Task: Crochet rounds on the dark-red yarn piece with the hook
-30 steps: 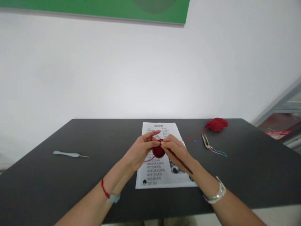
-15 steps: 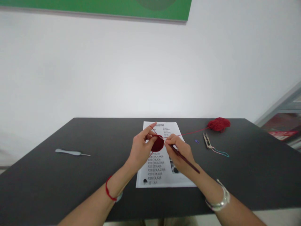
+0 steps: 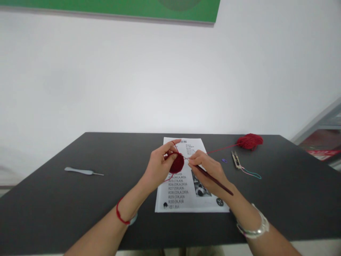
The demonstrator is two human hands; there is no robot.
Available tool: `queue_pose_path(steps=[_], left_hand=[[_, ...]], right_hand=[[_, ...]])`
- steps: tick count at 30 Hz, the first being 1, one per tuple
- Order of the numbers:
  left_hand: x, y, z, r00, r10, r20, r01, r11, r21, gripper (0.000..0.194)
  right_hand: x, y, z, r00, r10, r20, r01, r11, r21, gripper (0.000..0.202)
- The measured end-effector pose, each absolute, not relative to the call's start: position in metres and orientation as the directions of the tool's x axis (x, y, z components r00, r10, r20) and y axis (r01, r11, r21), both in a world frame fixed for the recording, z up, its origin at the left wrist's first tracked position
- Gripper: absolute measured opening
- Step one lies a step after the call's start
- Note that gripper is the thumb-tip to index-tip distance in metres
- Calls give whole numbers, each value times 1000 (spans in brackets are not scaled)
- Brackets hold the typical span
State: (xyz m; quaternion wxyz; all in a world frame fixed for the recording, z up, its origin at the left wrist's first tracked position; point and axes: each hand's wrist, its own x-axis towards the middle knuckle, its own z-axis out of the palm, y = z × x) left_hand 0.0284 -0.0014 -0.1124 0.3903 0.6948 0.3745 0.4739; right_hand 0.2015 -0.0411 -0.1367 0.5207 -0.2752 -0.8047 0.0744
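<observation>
A round, dark red crochet piece (image 3: 177, 164) is pinched in my left hand (image 3: 159, 160), whose index finger points up with red yarn looped round it. My right hand (image 3: 209, 170) grips a crochet hook (image 3: 215, 180) with a dark brown handle; its thin tip meets the top right edge of the piece. From there a red strand runs right to a ball of red yarn (image 3: 249, 142). Both hands are above a printed sheet (image 3: 178, 206) with rows of text and pictures.
A grey-handled hook (image 3: 80, 171) lies at the left of the black table (image 3: 117, 149). Right of the sheet are a small purple clip (image 3: 224, 160) and thread snips (image 3: 236, 160) with a cord loop. A white wall stands behind.
My right hand and the hook have shifted slightly right, away from the piece. The crochet piece sits a little lower and more of it shows. The whole view has moved slightly.
</observation>
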Motion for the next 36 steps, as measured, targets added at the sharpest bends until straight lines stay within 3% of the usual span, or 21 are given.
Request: queue_pose_path(steps=[3, 5, 7, 9, 11, 13, 16, 18, 20, 23, 26, 28, 31, 34, 36], left_hand=[[27, -1, -114, 280, 871, 404, 199, -464, 863, 19], [27, -1, -114, 280, 861, 424, 205, -485, 850, 18], [26, 0, -113, 286, 870, 402, 172, -459, 871, 16], [27, 0, -112, 300, 888, 348, 93, -390, 916, 12], [28, -1, -112, 309, 909, 280, -13, -290, 957, 17], [30, -3, -112, 323, 922, 215, -104, -191, 976, 36], [34, -7, -114, 369, 919, 138, -174, -78, 982, 50], [37, -10, -115, 384, 918, 104, -210, -24, 977, 52], [40, -12, -114, 367, 926, 85, -239, 6, 971, 51], [42, -15, -112, 285, 952, 109, -248, -36, 968, 46], [42, -15, -111, 292, 954, 64, -313, 33, 949, 44], [40, -12, -112, 394, 917, -61, -373, 220, 901, 41], [35, -7, -113, 491, 850, -193, -399, 416, 817, 38], [30, -4, -112, 449, 887, -112, -453, 334, 827, 39], [27, -3, -110, 413, 910, -15, -478, 231, 848, 37]], right_hand=[[204, -41, -139, -293, 563, 773, 369, 812, -452, 14], [204, -39, -142, -187, 674, 715, 323, 729, -604, 11], [203, -36, -143, -68, 802, 593, 149, 596, -789, 10], [201, -33, -140, -29, 895, 446, -124, 440, -890, 13], [197, -31, -136, -51, 942, 332, -356, 294, -887, 17], [192, -31, -133, -72, 964, 255, -461, 195, -866, 20], [185, -33, -136, -47, 968, 248, -406, 209, -890, 21], [184, -35, -142, 23, 930, 366, -220, 362, -906, 15], [185, -35, -146, 62, 813, 578, 69, 575, -816, 8], [191, -34, -150, -105, 552, 827, 440, 772, -459, 11], [194, -34, -152, -266, 375, 888, 581, 797, -163, 17], [193, -35, -154, -266, 334, 904, 577, 807, -128, 19], [189, -36, -156, -132, 454, 881, 415, 833, -367, 17], [187, -36, -154, 10, 681, 732, 96, 728, -678, 9], [189, -35, -152, 24, 763, 645, -79, 645, -760, 7]])
